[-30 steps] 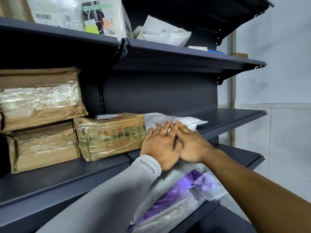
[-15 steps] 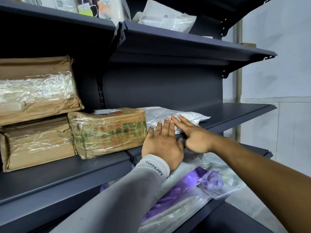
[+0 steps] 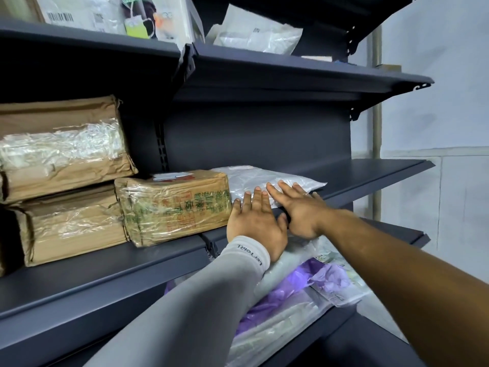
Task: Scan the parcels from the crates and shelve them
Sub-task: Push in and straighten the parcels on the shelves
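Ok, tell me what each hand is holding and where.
Nothing is gripped. The left hand and right hand press straight fingers on the near edge of the flat white plastic mailer bag.

White plastic-bagged parcel (image 3: 267,181) is lying flat near the front edge of the middle shelf (image 3: 370,176), touching the right side of a brown film-wrapped parcel (image 3: 173,206) that is sitting upright-flat beside two stacked brown paper parcels (image 3: 63,181) toward the shelf's left end.

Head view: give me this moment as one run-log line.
step: shelving | left hand: flat, touching white poly parcel | right hand: flat on parcel | parcel: on middle shelf, beside brown taped parcel
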